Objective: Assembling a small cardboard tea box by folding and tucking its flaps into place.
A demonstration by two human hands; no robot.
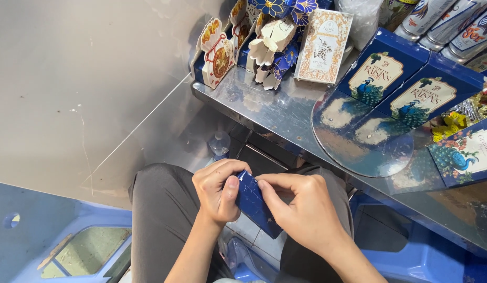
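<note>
Dark-blue card forms the small folded box (255,205) you hold over your lap, below the near edge of the steel counter (285,112). Your left hand (218,191) closes on its upper left end, thumb pressed flat on the face, fingers curled behind. Your right hand (301,205) closes on its right side, fingertips touching the top edge. The box tilts, lower corner pointing down between both wrists. Finished decorated boxes (243,44) stand at the counter's far left corner; blue peacock cartons (406,86) lie toward its right edge.

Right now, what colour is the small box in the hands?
Dark blue box, seen in the head view.
</note>
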